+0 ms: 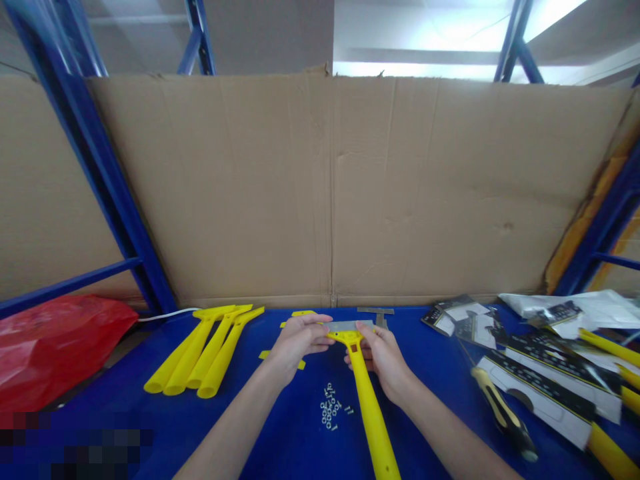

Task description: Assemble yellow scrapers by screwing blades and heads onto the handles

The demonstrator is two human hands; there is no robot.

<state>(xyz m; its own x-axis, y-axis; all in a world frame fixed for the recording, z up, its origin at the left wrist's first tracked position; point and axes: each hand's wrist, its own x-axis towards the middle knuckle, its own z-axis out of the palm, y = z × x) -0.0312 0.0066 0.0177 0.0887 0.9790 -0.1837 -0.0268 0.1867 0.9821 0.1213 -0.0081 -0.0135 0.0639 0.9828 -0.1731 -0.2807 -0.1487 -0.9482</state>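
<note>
In the middle of the head view, a yellow plastic scraper (371, 407) points its tapering handle down toward me. A flat grey metal blade (345, 327) lies across its wide head. My left hand (300, 341) pinches the left end of the blade and head. On the other side, my right hand (386, 359) is closed around the right end, thumb on top near the blade. Between my forearms lies a small pile of nuts and screws (329, 412). Small yellow plastic pieces (265, 355) rest beside and behind my left hand, partly covered by it.
Several yellow handles (213, 353) lie at left, near a red plastic bag (60, 350). A grey T-shaped metal piece (377, 311) sits behind my right hand. At right are a screwdriver (503, 413) and packaging cards (543, 400). A cardboard wall (330, 187) and blue posts (120, 200) bound the blue table.
</note>
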